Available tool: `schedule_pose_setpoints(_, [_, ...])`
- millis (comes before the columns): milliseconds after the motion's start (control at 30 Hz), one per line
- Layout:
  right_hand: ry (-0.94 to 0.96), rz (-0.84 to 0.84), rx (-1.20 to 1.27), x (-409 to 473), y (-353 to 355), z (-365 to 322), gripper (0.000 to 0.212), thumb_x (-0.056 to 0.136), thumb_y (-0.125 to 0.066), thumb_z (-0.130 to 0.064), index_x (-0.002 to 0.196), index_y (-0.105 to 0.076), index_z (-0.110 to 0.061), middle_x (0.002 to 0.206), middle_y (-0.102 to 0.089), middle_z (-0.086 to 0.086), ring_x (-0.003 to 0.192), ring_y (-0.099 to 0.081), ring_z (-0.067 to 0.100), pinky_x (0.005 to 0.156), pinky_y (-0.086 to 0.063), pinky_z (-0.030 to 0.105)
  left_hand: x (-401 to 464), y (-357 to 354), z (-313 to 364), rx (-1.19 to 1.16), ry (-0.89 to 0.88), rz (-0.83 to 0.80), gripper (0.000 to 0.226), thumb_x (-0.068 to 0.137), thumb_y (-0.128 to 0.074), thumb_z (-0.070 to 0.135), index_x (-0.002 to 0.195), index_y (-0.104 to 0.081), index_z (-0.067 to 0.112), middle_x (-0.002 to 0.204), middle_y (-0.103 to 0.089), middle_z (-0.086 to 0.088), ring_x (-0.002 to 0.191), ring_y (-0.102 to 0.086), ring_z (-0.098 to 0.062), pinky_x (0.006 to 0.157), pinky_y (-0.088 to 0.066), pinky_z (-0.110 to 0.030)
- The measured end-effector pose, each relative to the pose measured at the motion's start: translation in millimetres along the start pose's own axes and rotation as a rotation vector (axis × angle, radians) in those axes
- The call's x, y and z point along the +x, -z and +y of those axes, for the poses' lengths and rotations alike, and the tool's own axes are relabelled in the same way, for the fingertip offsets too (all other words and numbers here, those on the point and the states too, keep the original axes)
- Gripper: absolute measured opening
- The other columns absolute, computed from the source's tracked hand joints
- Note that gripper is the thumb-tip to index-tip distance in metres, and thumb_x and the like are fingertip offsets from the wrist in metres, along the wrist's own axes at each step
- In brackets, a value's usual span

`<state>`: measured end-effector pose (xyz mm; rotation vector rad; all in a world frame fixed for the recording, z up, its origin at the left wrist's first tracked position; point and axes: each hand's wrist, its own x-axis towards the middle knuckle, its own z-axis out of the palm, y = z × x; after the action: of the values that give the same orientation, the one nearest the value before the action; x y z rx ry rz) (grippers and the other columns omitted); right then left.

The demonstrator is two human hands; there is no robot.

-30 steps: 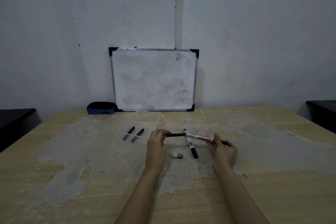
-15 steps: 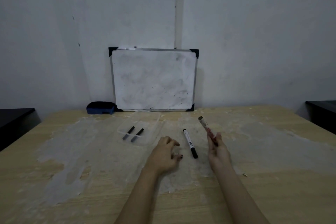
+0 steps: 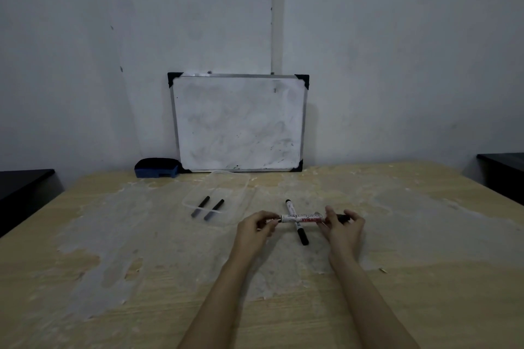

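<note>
Item in hand: white marker pen (image 3: 302, 218) with a red-and-black printed label and a black right end, held level and crosswise just below the centre of the frame, above the bench.
Left hand: left hand (image 3: 253, 231) has its fingers curled, thumb and fingertips pinching the pen's left end. What sits under the fingertips is too small to tell.
Right hand: right hand (image 3: 343, 232) grips the pen's right portion, with the black end showing between thumb and fingers.
Hands, relative: apart, one at each end of the same pen, with the printed barrel bare between them.
Second pen: black-capped white marker (image 3: 301, 234) lies flat on the bench, pointing away from the viewer and passing behind the held pen. Contact between the two cannot be told.
Tray: clear shallow plastic tray (image 3: 235, 195) sits on the bench up and left of the hands, near but apart from them.
Tray contents: slim black stick (image 3: 200, 206) and second black stick (image 3: 214, 209) lie side by side and parallel on a slant, at the tray's near-left end.
Bench: worn light wooden bench (image 3: 425, 235) with pale grey scuffed patches.
Board: smudged white dry-wipe board (image 3: 238, 122) with a metal frame and black corners leans against the grey wall at centre frame.
Eraser: blue block eraser (image 3: 156, 168) sits just beside the board's lower left corner.
</note>
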<state>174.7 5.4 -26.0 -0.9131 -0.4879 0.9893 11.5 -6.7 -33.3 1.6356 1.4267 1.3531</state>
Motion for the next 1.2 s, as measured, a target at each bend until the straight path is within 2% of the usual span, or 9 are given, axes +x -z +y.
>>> schedule_pose_setpoints(167, [-0.015, -0.092, -0.041, -5, -3, 3, 0.034, 0.085, -0.059, -0.002, 0.105, -0.034, -0.013, 0.087, -0.051, 0.005, 0.074, -0.059, 0.02, 0.051, -0.056, 0.015, 0, 0, -2, -0.157, 0.068, 0.026, 0.014, 0.082, -0.063, 0.001, 0.095, -0.068, 0.001, 0.075, -0.066, -0.007, 0.058, -0.06, -0.005, 0.051, -0.048, -0.004])
schedule_pose_setpoints(267, [-0.026, -0.138, -0.055, -7, -7, 1, 0.041, 0.082, -0.062, -0.001, 0.107, -0.033, -0.015, 0.096, -0.051, 0.01, 0.081, -0.061, 0.024, 0.053, -0.057, 0.017, 2, 1, -3, -0.254, 0.109, 0.05, 0.009, 0.081, -0.063, -0.004, 0.088, -0.067, -0.002, 0.067, -0.066, -0.005, 0.048, -0.061, 0.002, 0.05, -0.049, -0.006])
schedule_pose_setpoints(333, [-0.03, -0.15, -0.094, -9, -9, 2, 0.047, 0.08, -0.065, 0.002, 0.108, -0.032, -0.017, 0.105, -0.051, 0.015, 0.091, -0.061, 0.029, 0.057, -0.058, 0.023, 4, 2, -3, -0.34, 0.145, 0.079, 0.009, 0.083, -0.06, -0.004, 0.09, -0.066, -0.003, 0.067, -0.066, -0.006, 0.047, -0.063, 0.002, 0.05, -0.052, -0.007])
schedule_pose_setpoints(400, [-0.006, -0.137, -0.114, -11, -11, 5, 0.048, 0.078, -0.067, 0.002, 0.105, -0.031, -0.016, 0.105, -0.052, 0.016, 0.089, -0.062, 0.03, 0.058, -0.059, 0.024, 5, 1, -4, -0.449, 0.179, 0.097, 0.014, 0.087, -0.055, -0.003, 0.097, -0.064, -0.009, 0.069, -0.065, -0.009, 0.049, -0.065, 0.001, 0.052, -0.054, -0.008])
schedule_pose_setpoints(567, [0.046, -0.081, -0.215, -11, -11, 12, 0.046, 0.075, -0.072, -0.008, 0.099, -0.033, -0.015, 0.084, -0.048, 0.0, 0.097, -0.061, 0.039, 0.081, -0.055, 0.049, 3, 2, -2, -0.6, 0.225, 0.057, 0.02, 0.092, -0.046, -0.001, 0.108, -0.058, -0.006, 0.077, -0.063, -0.011, 0.053, -0.068, -0.002, 0.055, -0.056, -0.01])
schedule_pose_setpoints(700, [-0.006, -0.054, -0.158, -11, -11, 11, 0.045, 0.075, -0.073, -0.008, 0.096, -0.033, -0.015, 0.097, -0.05, 0.009, 0.092, -0.063, 0.035, 0.059, -0.059, 0.026, 2, 3, 2, -0.588, 0.216, 0.015, 0.018, 0.092, -0.047, -0.001, 0.105, -0.059, -0.005, 0.08, -0.065, -0.009, 0.056, -0.07, -0.003, 0.056, -0.057, -0.01])
schedule_pose_setpoints(800, [-0.003, -0.053, -0.166, -10, -8, 11, 0.045, 0.076, -0.072, -0.007, 0.098, -0.034, -0.014, 0.098, -0.048, 0.01, 0.084, -0.061, 0.03, 0.045, -0.054, 0.014, 1, 0, 4, -0.467, 0.217, 0.019, 0.019, 0.091, -0.049, -0.002, 0.105, -0.06, -0.009, 0.077, -0.064, -0.005, 0.054, -0.067, 0.002, 0.051, -0.054, -0.008])
schedule_pose_setpoints(1033, [0.055, -0.168, -0.265, -10, -2, 12, 0.042, 0.075, -0.072, -0.007, 0.093, -0.034, -0.014, 0.083, -0.05, 0.004, 0.076, -0.063, 0.028, 0.045, -0.054, 0.015, 0, 3, 2, -0.427, 0.278, 0.015, 0.024, 0.088, -0.05, -0.007, 0.11, -0.057, -0.015, 0.07, -0.064, -0.007, 0.044, -0.064, 0.002, 0.048, -0.051, -0.005])
schedule_pose_setpoints(1200, [0.086, -0.224, -0.377, -9, 0, 11, 0.057, 0.067, -0.079, -0.007, 0.093, -0.03, -0.018, 0.083, -0.051, 0.005, 0.071, -0.061, 0.021, 0.056, -0.056, 0.028, -2, 4, 4, -0.424, 0.303, -0.061, 0.025, 0.09, -0.047, -0.007, 0.112, -0.055, -0.016, 0.069, -0.063, -0.01, 0.043, -0.064, 0.0, 0.046, -0.052, -0.007])
